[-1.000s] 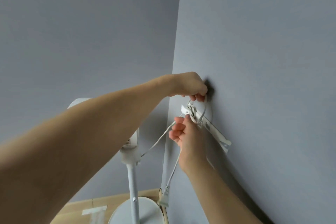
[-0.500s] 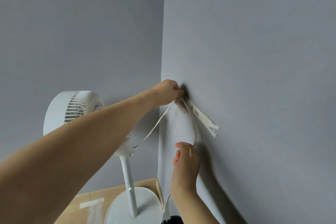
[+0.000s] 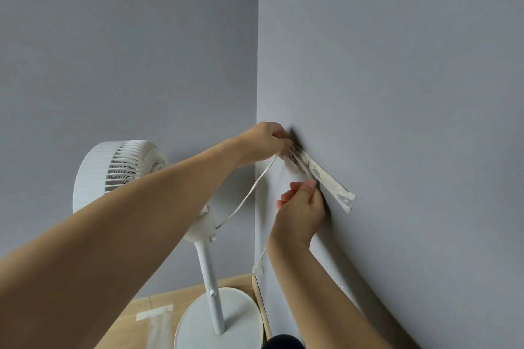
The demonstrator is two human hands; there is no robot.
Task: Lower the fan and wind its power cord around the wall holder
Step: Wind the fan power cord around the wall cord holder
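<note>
- White power cord [image 3: 249, 191] runs from fan [image 3: 122, 167] neck up to wall holder [image 3: 326, 178] on rt wall, near room corner.
- Left hand [image 3: 266, 140] fingers pinched on cord loops at holder's upper end.
- Right hand [image 3: 302, 207] just below, thumb + fingers closed on cord; plug [image 3: 258, 269] dangles under it.

The fan [image 3: 122, 170] looks like matt white plastic — its base [image 3: 221, 317] smooth. The cord [image 3: 246, 195] seems rubbery. Walls [image 3: 397, 65] are matt grey paint; the floor [image 3: 158, 309] pale wood — tape strips [image 3: 154, 313] dull.
</note>
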